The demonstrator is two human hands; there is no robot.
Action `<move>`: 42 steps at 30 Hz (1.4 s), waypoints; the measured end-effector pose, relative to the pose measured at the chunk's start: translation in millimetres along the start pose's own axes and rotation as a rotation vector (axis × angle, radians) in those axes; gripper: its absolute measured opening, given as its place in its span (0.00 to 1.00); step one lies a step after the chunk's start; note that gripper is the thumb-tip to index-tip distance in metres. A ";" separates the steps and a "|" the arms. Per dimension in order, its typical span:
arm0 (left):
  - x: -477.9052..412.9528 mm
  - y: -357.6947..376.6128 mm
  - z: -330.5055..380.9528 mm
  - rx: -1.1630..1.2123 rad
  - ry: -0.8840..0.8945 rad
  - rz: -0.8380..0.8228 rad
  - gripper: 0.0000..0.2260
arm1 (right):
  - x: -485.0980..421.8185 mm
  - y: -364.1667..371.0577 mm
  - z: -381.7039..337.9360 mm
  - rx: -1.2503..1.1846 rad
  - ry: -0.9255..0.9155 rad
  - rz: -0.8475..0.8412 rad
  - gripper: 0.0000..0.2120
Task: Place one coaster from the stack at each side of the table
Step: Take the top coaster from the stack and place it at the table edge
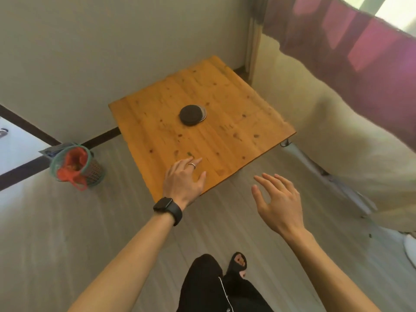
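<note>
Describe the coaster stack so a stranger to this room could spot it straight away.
Find the square wooden table set in the corner of the room, below the red curtain. Near the middle of its top sits the coaster stack, a low pile of round discs. It is the only object lying on the table, dark on top with a paler disc peeking out at its right edge.

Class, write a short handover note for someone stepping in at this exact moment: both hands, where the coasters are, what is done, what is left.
Left hand: open, empty, over the near edge of the table.
Right hand: open, empty, above the floor just short of the table.
Stack of coasters: dark, round, near the table's middle, untouched.
Done: nothing; no coaster lies at any side.
Left: take coasters from the stack and set one at each side.
</note>
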State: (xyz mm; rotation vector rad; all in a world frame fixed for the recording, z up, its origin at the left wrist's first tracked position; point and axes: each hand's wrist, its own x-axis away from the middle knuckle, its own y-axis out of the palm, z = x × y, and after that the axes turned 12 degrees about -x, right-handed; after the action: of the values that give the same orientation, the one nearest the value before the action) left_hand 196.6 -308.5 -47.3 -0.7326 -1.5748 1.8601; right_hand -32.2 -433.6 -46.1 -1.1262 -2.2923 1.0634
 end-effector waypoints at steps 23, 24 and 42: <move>-326.8 168.1 -27.2 0.086 -0.332 -0.309 0.23 | -382.8 134.8 47.6 0.155 -0.002 -0.397 0.24; -337.8 176.9 -31.4 0.076 -0.346 -0.312 0.23 | -397.2 147.5 52.1 0.177 -0.006 -0.419 0.25; -401.1 253.7 -71.9 -0.257 -0.103 -0.152 0.21 | -478.7 266.7 125.4 0.289 -0.089 -0.571 0.31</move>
State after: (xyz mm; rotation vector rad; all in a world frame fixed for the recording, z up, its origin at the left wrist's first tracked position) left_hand 498.7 -588.3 -293.9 -0.6142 -1.9048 1.6270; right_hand 320.3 -765.8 -331.4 -0.2862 -2.2217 1.1628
